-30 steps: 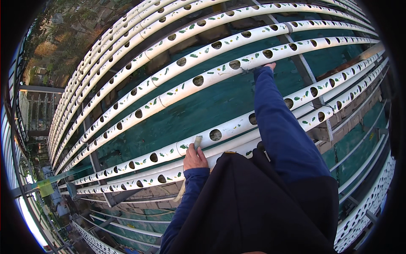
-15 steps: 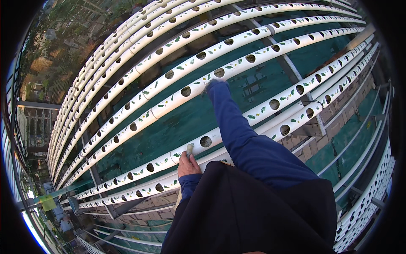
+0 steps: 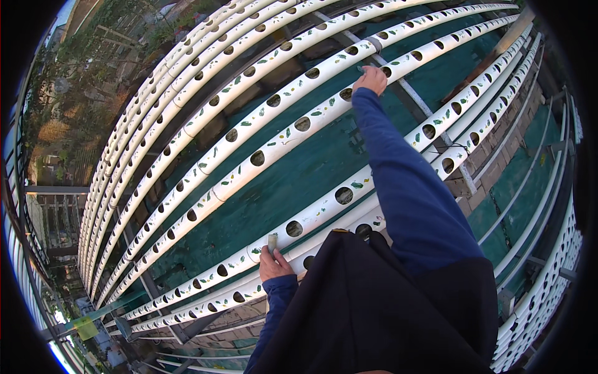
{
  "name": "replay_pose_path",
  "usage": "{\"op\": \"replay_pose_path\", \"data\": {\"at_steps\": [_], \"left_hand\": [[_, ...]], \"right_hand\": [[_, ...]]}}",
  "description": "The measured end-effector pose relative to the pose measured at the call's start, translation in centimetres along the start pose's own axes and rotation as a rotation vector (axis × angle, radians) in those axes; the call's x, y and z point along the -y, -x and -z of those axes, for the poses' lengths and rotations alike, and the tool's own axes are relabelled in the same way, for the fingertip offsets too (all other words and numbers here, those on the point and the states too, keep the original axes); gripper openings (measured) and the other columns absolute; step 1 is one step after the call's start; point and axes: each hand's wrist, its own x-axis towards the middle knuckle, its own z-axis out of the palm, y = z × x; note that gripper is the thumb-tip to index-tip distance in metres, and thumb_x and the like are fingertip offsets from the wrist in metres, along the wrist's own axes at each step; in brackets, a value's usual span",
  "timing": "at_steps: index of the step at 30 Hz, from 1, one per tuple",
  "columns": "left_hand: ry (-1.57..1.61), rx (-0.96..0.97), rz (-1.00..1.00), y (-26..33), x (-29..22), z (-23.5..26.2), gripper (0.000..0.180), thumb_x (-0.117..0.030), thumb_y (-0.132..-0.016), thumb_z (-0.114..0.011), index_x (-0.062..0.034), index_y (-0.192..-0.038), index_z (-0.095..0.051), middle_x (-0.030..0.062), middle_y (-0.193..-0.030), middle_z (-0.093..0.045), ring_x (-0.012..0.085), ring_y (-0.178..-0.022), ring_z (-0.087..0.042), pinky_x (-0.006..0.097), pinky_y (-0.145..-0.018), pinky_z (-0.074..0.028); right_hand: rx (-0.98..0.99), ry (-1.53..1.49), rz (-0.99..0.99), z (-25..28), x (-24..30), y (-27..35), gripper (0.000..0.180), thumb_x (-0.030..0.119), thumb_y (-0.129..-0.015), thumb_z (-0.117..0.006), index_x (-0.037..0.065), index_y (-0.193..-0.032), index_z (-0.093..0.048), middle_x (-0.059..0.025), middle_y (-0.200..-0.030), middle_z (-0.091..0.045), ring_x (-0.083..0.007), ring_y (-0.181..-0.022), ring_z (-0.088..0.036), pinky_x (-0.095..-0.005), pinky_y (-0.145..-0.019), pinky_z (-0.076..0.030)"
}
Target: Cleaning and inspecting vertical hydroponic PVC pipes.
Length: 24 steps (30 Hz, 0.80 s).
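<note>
Reaching my right hand (image 3: 371,79) far across to a white pipe (image 3: 293,134) with round holes.

My left hand (image 3: 273,264) stays low, fingers closed around a small pale plug (image 3: 272,241) beside the near pipe (image 3: 324,209); whether my right fingers grip anything, I cannot tell. I judge it best to brace here, lean slowly and keep the plug upright.

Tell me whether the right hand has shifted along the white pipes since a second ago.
Cannot tell: the right hand rests on a far white pipe as before, but the camera itself swung.
</note>
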Motion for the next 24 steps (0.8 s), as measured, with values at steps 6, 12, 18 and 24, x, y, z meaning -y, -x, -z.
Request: {"op": "replay_pose_path", "data": {"at_steps": [6, 12, 18, 24], "left_hand": [[-0.006, 0.011, 0.055, -0.2, 0.5, -0.6, 0.025, -0.017, -0.088, -0.053, -0.0004, -0.108, -0.051, 0.0167, -0.083, -0.059, 0.0357, -0.073, -0.058, 0.043, -0.062, -0.046], [-0.064, -0.022, 0.041, 0.3, 0.3, -0.6, 0.027, -0.017, -0.088, -0.054, 0.0000, -0.108, -0.051, 0.0170, -0.084, -0.059, 0.0355, -0.072, -0.059, 0.043, -0.062, -0.046], [-0.006, 0.065, 0.021, -0.3, 0.8, -0.9, 0.027, -0.016, -0.087, -0.055, 0.0001, -0.108, -0.050, 0.0173, -0.083, -0.059, 0.0347, -0.070, -0.060, 0.043, -0.060, -0.047], [0.011, 0.079, 0.063, -0.3, 1.3, -0.8, 0.027, -0.017, -0.087, -0.055, 0.0000, -0.108, -0.050, 0.0183, -0.083, -0.059, 0.0363, -0.071, -0.058, 0.044, -0.061, -0.045]], "right_hand": [[-0.417, -0.462, -0.582, -2.9, 2.1, 6.1, 0.037, 0.003, -0.085, -0.051, 0.002, -0.122, -0.043, -0.0175, -0.117, -0.045, -0.0349, -0.112, -0.045, -0.0420, -0.094, -0.042], [0.130, -1.431, -1.200, -2.5, -6.0, -2.3, 0.049, 0.042, -0.096, -0.028, 0.010, -0.130, -0.043, -0.0214, -0.122, -0.053, -0.0337, -0.108, -0.056, -0.0540, -0.088, -0.048], [-0.084, -1.605, -1.239, -4.1, -4.7, 0.7, 0.035, 0.026, -0.093, -0.044, 0.003, -0.118, -0.049, -0.0163, -0.107, -0.058, -0.0287, -0.092, -0.061, -0.0461, -0.081, -0.051], [0.185, -0.958, -0.876, -3.1, -3.8, 3.6, 0.045, 0.027, -0.089, -0.050, -0.001, -0.123, -0.045, -0.0234, -0.117, -0.052, -0.0346, -0.102, -0.056, -0.0443, -0.089, -0.044]]}}
